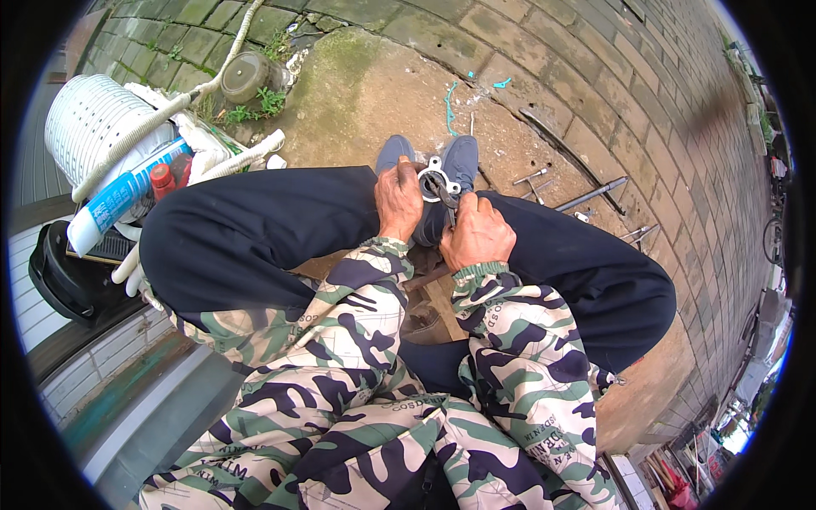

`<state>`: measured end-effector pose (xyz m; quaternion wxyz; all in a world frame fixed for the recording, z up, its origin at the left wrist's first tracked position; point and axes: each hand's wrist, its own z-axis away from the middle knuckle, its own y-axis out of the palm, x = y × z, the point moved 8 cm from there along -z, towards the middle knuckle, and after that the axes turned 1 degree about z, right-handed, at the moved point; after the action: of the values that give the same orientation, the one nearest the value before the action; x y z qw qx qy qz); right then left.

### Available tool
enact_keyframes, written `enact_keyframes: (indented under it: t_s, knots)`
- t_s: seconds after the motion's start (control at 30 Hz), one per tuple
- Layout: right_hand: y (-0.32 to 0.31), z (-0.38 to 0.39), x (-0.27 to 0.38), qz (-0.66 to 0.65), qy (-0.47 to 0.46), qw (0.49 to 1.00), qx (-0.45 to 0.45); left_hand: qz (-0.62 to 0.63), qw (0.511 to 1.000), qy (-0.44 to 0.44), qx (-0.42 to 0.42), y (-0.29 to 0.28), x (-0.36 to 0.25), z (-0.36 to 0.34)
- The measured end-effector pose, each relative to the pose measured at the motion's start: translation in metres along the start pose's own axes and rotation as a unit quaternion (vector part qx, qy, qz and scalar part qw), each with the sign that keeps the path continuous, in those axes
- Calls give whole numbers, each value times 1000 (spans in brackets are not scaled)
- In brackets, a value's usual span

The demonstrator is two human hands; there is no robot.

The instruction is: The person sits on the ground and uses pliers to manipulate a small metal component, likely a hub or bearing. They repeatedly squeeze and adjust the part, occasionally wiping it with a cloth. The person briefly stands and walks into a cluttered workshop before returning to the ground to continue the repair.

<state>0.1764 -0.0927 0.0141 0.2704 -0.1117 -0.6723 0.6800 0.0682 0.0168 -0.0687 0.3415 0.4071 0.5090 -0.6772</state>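
Between my knees, above my grey shoes [461, 157], my left hand [398, 202] grips a pale metal ring-shaped part [435, 162] with small lugs on its rim. My right hand [480, 234] is closed around a pair of pliers [445, 197]. The jaws of the pliers sit at the ring's opening; whether they bite on its edge or on something inside is too small to tell. Fingers cover much of the pliers' handles.
At the left stand a white perforated basket [93, 127], a blue-and-white tube [127, 195], a red-topped bottle [162, 180] and a pale ribbed hose [136, 136]. A T-shaped wrench [532, 177] and a long metal bar [592, 194] lie at the right. Teal scraps [450, 109] lie ahead.
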Motion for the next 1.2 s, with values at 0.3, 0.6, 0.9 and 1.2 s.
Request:
enact_keyframes:
  t_s: [0.3, 0.6, 0.9, 1.2]
  knots:
    - [-20, -8, -11, 16, 9, 998, 66, 104, 994, -31, 33, 4, 18, -4]
    - [-10, -25, 14, 89, -41, 990, 100, 73, 997, -3, 21, 3, 12, -3]
    - [9, -17, 4, 107, -14, 977, 185, 86, 996, -15, 23, 5, 11, -2]
    - [11, -13, 9, 126, 31, 978, 166, 78, 997, 3, 18, 6, 13, -4]
